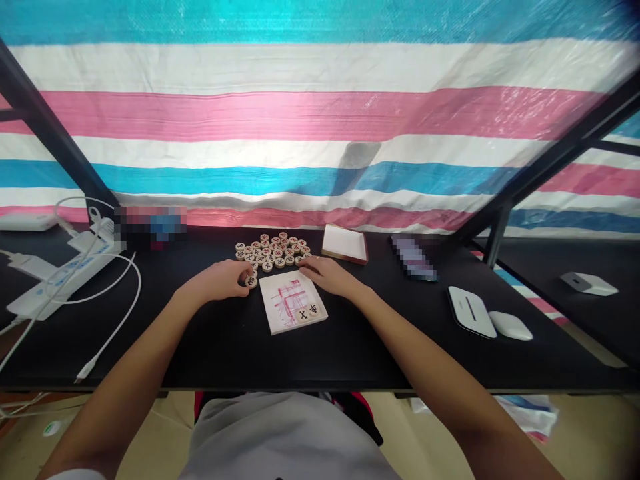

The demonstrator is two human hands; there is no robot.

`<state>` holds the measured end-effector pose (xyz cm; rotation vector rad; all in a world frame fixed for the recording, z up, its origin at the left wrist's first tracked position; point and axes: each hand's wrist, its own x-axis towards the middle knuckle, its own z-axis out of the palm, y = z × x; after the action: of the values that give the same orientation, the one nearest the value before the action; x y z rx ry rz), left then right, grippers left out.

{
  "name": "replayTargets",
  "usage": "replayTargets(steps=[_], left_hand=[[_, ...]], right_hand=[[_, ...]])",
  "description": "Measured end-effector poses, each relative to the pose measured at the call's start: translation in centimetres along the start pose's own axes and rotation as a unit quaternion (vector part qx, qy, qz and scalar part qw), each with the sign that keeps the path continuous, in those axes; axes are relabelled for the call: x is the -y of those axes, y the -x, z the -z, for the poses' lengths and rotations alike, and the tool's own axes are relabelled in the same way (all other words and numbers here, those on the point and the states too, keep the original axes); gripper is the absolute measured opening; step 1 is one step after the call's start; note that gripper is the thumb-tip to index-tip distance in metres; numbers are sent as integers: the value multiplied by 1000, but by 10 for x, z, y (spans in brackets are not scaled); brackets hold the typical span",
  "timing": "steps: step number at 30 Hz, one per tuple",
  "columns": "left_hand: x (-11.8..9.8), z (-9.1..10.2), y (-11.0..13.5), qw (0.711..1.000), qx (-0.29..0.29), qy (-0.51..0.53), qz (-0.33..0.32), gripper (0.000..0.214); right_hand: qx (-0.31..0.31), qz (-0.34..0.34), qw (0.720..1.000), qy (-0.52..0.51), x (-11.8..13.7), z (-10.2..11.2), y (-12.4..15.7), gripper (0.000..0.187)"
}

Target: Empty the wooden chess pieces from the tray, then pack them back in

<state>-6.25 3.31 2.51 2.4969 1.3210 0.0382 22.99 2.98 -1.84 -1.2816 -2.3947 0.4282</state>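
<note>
Round wooden Chinese chess pieces (268, 252) with red and black characters lie in a loose cluster at the back of the black desk. At its near left side, my left hand (225, 280) has thumb and fingers closed around one chess piece (251, 282). My right hand (327, 275) rests at the cluster's right edge, fingers stretched toward a piece; its fingertips are partly hidden. Between my hands lies a shallow white box part (267, 317) with pink scribbled lines. Two chess pieces with black characters (303, 315) sit in its near right corner.
An open box lid (345, 243) lies behind my right hand. Farther right are a blurred phone (414, 257), a white flat device (471, 312) and a white rounded case (511, 326). A power strip (65, 277) with cables occupies the left. Black metal frame bars (55, 130) rise at both sides.
</note>
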Motion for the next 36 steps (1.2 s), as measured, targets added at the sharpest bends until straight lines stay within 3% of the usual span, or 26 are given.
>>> replayTargets(steps=[6,12,19,22,25,30,36], left_hand=[[-12,-3,-1,999,5,-34,-23,21],[-17,-16,-8,995,-49,-87,-27,20],[-12,-28,-14,992,-109,-70,-3,25],[-18,-27,-12,985,-160,-65,-26,26],[-34,-30,-9,972,-200,-61,-106,26],[-63,-42,-5,951,-119,-16,-284,28],[-65,-46,-7,946,-29,41,-322,24]], right_hand=[[17,-21,999,17,1,3,0,25],[27,-7,1000,11,-3,7,1,22],[23,-5,1000,13,-5,4,1,24],[22,-3,1000,14,-5,2,0,27],[20,-3,1000,23,-4,0,0,28],[13,2,999,36,-3,-1,-1,26],[15,-4,999,29,-3,-1,-1,24]])
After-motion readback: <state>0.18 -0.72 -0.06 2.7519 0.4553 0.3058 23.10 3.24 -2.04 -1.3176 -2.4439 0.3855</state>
